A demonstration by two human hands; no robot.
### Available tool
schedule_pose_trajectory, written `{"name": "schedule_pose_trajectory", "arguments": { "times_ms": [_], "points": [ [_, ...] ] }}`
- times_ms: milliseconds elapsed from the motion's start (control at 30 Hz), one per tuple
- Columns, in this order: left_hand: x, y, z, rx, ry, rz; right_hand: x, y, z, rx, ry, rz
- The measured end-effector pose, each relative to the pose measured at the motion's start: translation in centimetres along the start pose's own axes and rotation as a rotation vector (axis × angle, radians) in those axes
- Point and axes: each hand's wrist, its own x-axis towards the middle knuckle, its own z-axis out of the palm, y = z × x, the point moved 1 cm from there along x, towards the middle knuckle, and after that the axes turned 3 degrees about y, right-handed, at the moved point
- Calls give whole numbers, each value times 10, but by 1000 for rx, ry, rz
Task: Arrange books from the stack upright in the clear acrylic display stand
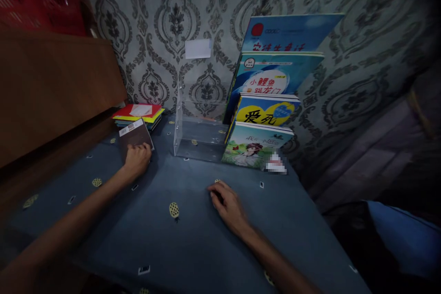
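The left hand, left of the picture's centre, is touching a dark grey-brown book with a pale label strip, its bent fingers lying over the lower right part of the cover; the underside is hidden, so I cannot tell whether it is grasping the book. That book is sitting tilted in the left-middle of the frame, just in front of a low stack of red, yellow and darker books. Right of centre and lower, the right hand is hovering or resting over a blue-grey tablecloth with yellow motifs, loosely curled and released. Behind the hands, near the middle, a clear plastic tiered rack is standing on the cloth. On its right side, four colourful picture books are rising in steps, from a green illustrated cover at the front to a tall blue cover at the back. In the upper left, a red plastic basket is resting above a brown wooden panel.
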Motion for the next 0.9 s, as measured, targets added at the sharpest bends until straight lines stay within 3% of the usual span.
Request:
{"name": "schedule_pose_trajectory", "arguments": {
  "times_ms": [300,433,633,767,900],
  "points": [
    [-32,14,-8,-57,-113,105,1,1,0,-1,0,-10],
    [-10,-8,2,-188,-170,79,0,1,0,10,-11,-13],
    [39,-56,37,-246,-130,-162,0,-3,-1,5,-24,-10],
    [45,-63,59,-280,-161,-195,-1,-4,0,6,-20,-3],
    [37,-60,65,-284,-152,-202,-1,-1,1,13,-22,-6]
  ]
}}
